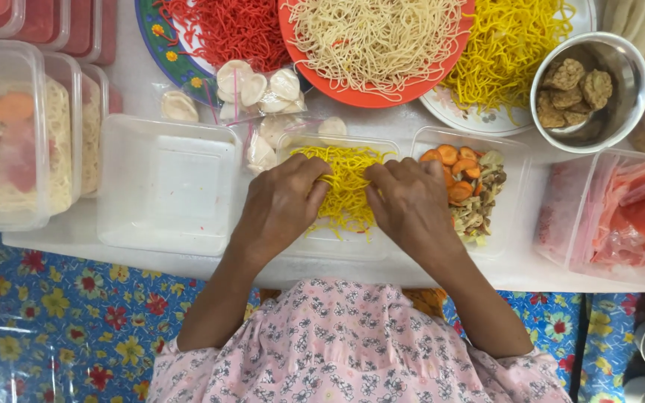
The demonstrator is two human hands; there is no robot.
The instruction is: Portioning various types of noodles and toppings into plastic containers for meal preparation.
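- far left on the white counter, lidded clear plastic boxes already hold pale noodles with orange and red toppings; by the look of it these are finished.
- next, an empty clear plastic box sits unfilled.
- the left hand rests on a mound of yellow noodles in the clear plastic box at the middle; its fingers are curled, pinching strands.
- the right hand presses the same mound, fingers bent and closed on strands.
- beside it, a clear plastic box of carrot slices and mushrooms holds no noodles.
- behind, plates of red noodles, pale noodles and yellow noodles remain heaped, so much portioning seems left.
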